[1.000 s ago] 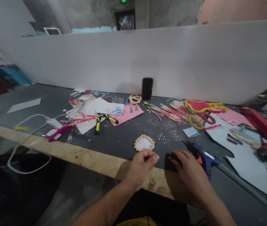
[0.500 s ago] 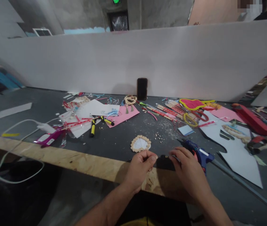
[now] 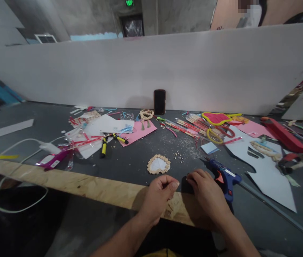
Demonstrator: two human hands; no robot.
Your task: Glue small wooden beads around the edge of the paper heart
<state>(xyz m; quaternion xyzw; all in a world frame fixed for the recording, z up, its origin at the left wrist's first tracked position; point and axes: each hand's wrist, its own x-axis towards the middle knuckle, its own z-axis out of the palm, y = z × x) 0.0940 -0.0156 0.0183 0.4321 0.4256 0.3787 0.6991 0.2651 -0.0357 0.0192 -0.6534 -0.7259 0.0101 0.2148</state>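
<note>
My left hand (image 3: 160,195) is closed in a pinch over the table's front edge; whatever sits between its thumb and forefinger is too small to name. Across a small gap, my right hand (image 3: 207,189) has its fingers bent and drawn together, their tips low by the dark tabletop, and I cannot make out anything in them. Just beyond my left hand lies a white paper shape (image 3: 158,165) rimmed with small beige pieces. A scatter of tiny pale bits (image 3: 178,156) is beside it. The blue glue gun (image 3: 229,179) rests on its side, right of my right hand.
A phone (image 3: 159,101) leans on the white partition (image 3: 100,71). Yellow-black pliers (image 3: 103,147), a purple tool (image 3: 53,160) with a white cable and pink paper (image 3: 138,134) lie left. Packaged sticks (image 3: 185,126), cut white card (image 3: 274,185) and a red block (image 3: 285,135) lie right.
My right hand's fingers have drawn closer together and moved slightly left towards my left hand. My left hand keeps its pinch. The whole view has shifted a little.
</note>
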